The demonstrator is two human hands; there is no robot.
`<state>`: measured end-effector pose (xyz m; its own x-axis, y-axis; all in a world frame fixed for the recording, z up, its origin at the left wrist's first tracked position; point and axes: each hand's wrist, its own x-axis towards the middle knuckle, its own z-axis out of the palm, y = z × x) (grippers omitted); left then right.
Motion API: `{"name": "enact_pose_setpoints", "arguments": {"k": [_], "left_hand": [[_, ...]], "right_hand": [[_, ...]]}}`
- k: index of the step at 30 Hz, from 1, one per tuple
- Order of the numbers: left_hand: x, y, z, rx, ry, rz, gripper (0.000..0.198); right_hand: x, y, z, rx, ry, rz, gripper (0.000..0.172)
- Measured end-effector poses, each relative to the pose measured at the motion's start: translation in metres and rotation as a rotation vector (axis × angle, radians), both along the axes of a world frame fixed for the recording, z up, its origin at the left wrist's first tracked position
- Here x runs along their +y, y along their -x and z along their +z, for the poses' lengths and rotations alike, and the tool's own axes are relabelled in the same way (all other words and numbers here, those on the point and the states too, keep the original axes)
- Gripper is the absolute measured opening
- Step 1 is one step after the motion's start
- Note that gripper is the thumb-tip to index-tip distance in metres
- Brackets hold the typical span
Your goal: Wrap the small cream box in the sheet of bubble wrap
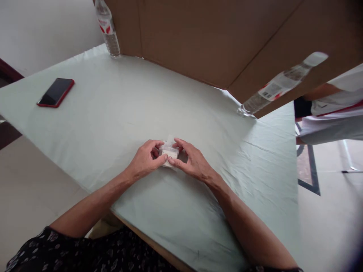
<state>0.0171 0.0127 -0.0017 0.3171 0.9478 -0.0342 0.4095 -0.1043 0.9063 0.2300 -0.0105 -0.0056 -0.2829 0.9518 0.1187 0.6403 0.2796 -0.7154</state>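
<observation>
Centrally, a small, white, boxy, translucent-wrapped packet (170,152) sits midway between a person's left hand (145,158) and right hand (195,160), fingers gripping it from either side over a pale green, cloth-covered tabletop (127,98).

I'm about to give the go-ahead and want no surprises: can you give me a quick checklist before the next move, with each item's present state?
1. Left hand on the small white packet: ok, its thumb is at the near side.
2. Right hand on the packet: ok, its thumb is beside the left one.
3. Packet resting on the cloth or lifted: cannot tell.
4. Phone away from the hands: ok, it lies toward the left edge.
5. Both bottles clear of the hands: ok, they are by the cardboard.
6. Cloth smooth throughout: not ok, wrinkled on the right.
</observation>
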Motion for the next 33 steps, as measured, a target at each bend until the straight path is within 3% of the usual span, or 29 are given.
{"name": "enact_pose_setpoints", "arguments": {"k": [7, 11, 15, 18, 25, 33], "left_hand": [[-0.001, -0.001, -0.008, -0.048, -0.162, -0.026, 0.032], [0.0, -0.002, -0.006, -0.031, -0.114, -0.042, 0.033], [0.001, -0.003, -0.003, -0.027, -0.006, -0.024, 0.038], [0.001, -0.004, -0.004, -0.024, -0.016, -0.007, 0.035], [0.001, -0.003, -0.011, -0.051, -0.085, -0.003, 0.035], [0.003, -0.002, -0.009, -0.058, -0.03, -0.025, 0.037]], "right_hand": [[0.013, -0.002, 0.004, 0.02, 0.109, 0.125, 0.074], [0.018, -0.005, 0.008, 0.03, 0.152, 0.162, 0.075], [0.031, -0.013, 0.012, 0.071, 0.08, 0.035, 0.049], [0.053, -0.017, 0.011, 0.012, 0.063, -0.06, 0.03], [0.099, -0.004, 0.008, -0.341, 0.049, 0.199, 0.035], [0.111, 0.003, 0.029, -0.505, 0.115, 0.335, 0.023]]}}
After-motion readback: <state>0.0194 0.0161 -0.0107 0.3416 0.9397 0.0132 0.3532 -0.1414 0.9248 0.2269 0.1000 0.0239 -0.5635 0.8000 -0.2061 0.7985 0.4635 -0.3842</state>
